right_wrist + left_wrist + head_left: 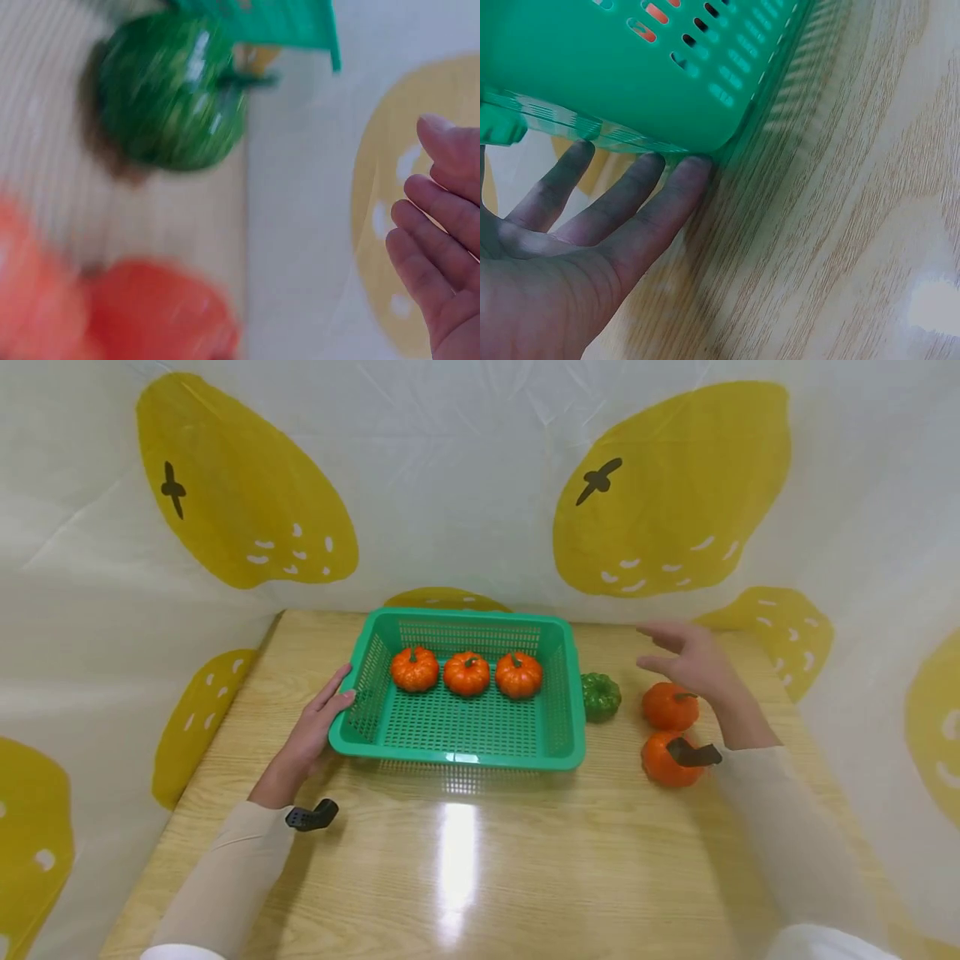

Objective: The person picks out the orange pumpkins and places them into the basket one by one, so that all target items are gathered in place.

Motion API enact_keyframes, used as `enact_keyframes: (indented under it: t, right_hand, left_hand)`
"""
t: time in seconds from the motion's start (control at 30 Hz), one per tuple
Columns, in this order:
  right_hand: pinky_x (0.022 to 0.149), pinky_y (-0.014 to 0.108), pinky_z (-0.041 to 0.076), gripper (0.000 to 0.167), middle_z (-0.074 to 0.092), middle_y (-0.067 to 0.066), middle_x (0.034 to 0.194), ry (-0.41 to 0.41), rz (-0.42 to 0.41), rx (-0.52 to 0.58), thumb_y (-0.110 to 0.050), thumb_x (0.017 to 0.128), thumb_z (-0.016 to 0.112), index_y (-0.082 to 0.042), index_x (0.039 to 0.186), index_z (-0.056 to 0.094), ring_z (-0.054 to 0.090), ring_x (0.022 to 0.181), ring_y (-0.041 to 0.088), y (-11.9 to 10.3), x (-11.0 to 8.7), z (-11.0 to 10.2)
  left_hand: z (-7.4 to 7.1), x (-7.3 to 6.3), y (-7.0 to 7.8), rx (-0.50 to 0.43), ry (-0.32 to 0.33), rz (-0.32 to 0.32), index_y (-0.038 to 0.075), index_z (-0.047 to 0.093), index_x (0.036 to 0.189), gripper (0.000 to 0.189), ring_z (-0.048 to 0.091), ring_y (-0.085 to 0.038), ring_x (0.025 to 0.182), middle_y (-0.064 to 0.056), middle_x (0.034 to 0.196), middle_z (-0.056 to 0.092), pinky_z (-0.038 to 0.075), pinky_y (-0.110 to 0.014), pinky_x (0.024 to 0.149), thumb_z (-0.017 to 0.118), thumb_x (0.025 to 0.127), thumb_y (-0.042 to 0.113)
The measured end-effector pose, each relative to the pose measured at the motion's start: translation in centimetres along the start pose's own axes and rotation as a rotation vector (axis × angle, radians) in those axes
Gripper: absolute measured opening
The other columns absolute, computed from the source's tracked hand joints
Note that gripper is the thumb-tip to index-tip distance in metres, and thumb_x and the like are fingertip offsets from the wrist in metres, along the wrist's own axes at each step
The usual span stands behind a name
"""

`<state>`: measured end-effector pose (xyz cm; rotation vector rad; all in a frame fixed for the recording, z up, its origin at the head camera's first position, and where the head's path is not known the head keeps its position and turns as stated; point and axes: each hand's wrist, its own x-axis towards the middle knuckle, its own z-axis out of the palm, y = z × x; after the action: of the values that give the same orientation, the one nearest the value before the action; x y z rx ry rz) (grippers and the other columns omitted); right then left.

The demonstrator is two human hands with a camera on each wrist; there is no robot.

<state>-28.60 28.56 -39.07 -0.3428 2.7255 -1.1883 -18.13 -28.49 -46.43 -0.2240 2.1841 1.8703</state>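
Note:
A green plastic basket (457, 762) stands on the table with three small orange pumpkins inside, among them a middle pumpkin (467, 674). At its left side my left hand (311, 731) holds the basket, thumb over the rim; in the left wrist view the fingers (641, 225) touch the outer wall. My right hand (693, 660) is raised with nothing in it, fingers extended, above the table right of the basket. Nearby lie a green pumpkin (601, 697) against the basket's right side and two orange ones, a farther pumpkin (667, 707) and a nearer pumpkin (663, 762).
A wooden table (420, 868) carries everything, with a bright light reflection near its front. A pale sheet (457, 485) printed with large yellow fruit hangs behind the table and along both sides. Dark wrist-camera mounts (312, 815) stick out from both sleeves.

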Motion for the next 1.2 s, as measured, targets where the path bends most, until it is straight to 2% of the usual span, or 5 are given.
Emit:
enact_keyframes:
  t: [0.13,0.27,0.37,0.53,1.2]
  right_hand:
    - [0.115,0.062,0.039,0.064,0.047,0.02,0.161,-0.014,0.03,-0.03,-0.019,0.095,0.078,-0.007,0.152,0.053,0.044,0.145,0.051,3.2,-1.5,-1.1]
    - [0.112,0.033,0.049,0.069,0.047,0.024,0.159,-0.033,0.039,-0.018,-0.019,0.094,0.079,-0.004,0.154,0.05,0.048,0.142,0.05,6.3,-2.8,-1.6]
    - [0.095,0.011,0.051,0.072,0.048,0.02,0.16,-0.065,0.055,0.038,-0.019,0.094,0.079,-0.003,0.156,0.046,0.062,0.134,0.02,8.1,-3.7,-1.6]
    - [0.088,0.008,0.05,0.075,0.05,0.009,0.161,-0.126,0.064,0.137,-0.017,0.094,0.079,0.0,0.158,0.042,0.055,0.114,-0.019,10.0,-4.7,-1.0]
    - [0.088,0.005,0.045,0.078,0.061,-0.013,0.14,-0.079,0.038,0.061,-0.017,0.087,0.086,-0.006,0.155,0.049,0.056,0.105,-0.019,11.2,-4.3,0.2]
  left_hand:
    - [-0.1,0.0,0.0,0.007,0.003,-0.001,0.051,0.017,0.164,0.064,0.027,-0.031,0.155,0.003,0.177,0.011,0.045,-0.014,0.093,0.048,0.108,0.053]
    - [-0.1,0.1,-0.1,-0.005,0.002,0.006,0.051,0.018,0.164,0.063,0.028,-0.031,0.155,0.003,0.177,0.011,0.046,-0.013,0.092,0.048,0.108,0.052]
    - [0.0,0.1,-0.1,-0.013,0.003,0.011,0.05,0.018,0.164,0.063,0.029,-0.031,0.154,0.002,0.177,0.012,0.047,-0.013,0.092,0.048,0.109,0.052]
    - [0.0,0.2,-0.2,-0.011,0.009,0.015,0.05,0.019,0.164,0.062,0.031,-0.029,0.151,0.002,0.177,0.014,0.048,-0.013,0.092,0.048,0.109,0.051]
    - [-0.1,0.2,-0.2,0.001,0.011,0.012,0.05,0.019,0.164,0.062,0.035,-0.028,0.148,0.002,0.176,0.016,0.049,-0.014,0.092,0.047,0.109,0.052]
